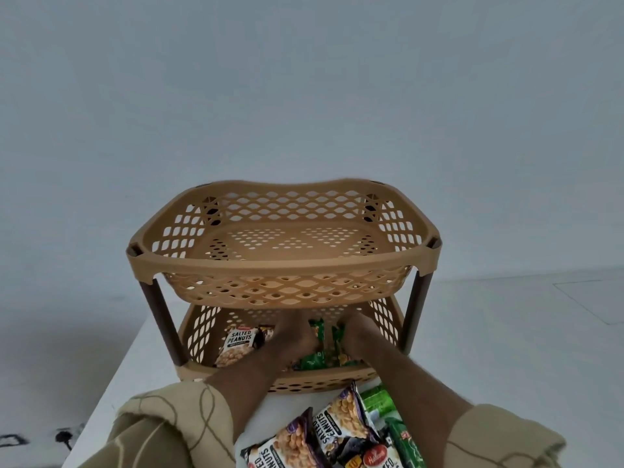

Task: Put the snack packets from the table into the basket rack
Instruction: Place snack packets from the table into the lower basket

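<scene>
Green snack packets (pixel 320 358) sit in the lower tier (pixel 202 332) of the basket rack (pixel 283 261), toward its right half, standing or leaning between the two hands. A salted-peanuts packet (pixel 236 346) lies in the same tier at the left, label facing the camera, with a darker packet just behind it — partly hidden by the left hand.

Left hand (pixel 293 336) reaches into the lower tier from the front, touching the green packets on their left side. Right hand (pixel 359 337) reaches in beside it, touching the same packets on their right side. The fingers of both hands are tucked under the upper tier and behind the packets; whether they are closed on the packets or only resting against them — cannot tell.

Upper tier (pixel 283 238) holds nothing visible; tan plastic with lattice holes, carried on dark brown posts (pixel 163 325) at the corners.

Still on the white bench (pixel 141 366), near the front edge between the forearms: two peanut packets (pixel 341 423) overlapping, and green packets (pixel 380 401) to their right, partly cut off by the frame. Beige patterned sleeves (pixel 169 427) cover both arms to the forearm. Plain pale wall behind the rack.
</scene>
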{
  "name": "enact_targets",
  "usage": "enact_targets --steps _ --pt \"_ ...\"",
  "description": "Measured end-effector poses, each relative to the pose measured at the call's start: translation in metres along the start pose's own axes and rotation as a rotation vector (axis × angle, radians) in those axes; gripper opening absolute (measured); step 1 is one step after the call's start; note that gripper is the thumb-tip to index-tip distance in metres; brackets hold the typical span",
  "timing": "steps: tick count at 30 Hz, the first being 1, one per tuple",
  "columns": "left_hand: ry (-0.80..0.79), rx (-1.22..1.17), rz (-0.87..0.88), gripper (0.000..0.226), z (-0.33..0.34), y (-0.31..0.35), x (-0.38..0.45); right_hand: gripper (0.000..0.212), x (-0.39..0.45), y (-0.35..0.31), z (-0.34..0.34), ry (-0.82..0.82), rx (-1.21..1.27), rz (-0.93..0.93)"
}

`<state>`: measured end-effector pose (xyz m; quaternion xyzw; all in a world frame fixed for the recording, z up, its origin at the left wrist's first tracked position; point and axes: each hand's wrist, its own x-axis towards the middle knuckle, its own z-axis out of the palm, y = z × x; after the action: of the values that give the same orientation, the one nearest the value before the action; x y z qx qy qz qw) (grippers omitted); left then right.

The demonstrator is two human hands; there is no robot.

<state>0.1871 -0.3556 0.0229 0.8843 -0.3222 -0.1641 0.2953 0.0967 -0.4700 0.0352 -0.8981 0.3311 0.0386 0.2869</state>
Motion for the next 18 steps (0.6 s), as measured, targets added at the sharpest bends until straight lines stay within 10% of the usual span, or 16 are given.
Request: enact_targets --steps 18 --pt "0.088 -0.028 0.067 0.031 -0.008 -0.013 -0.014 0.021 -0.009 -0.002 -0.006 0.065 0.085 -0.016"
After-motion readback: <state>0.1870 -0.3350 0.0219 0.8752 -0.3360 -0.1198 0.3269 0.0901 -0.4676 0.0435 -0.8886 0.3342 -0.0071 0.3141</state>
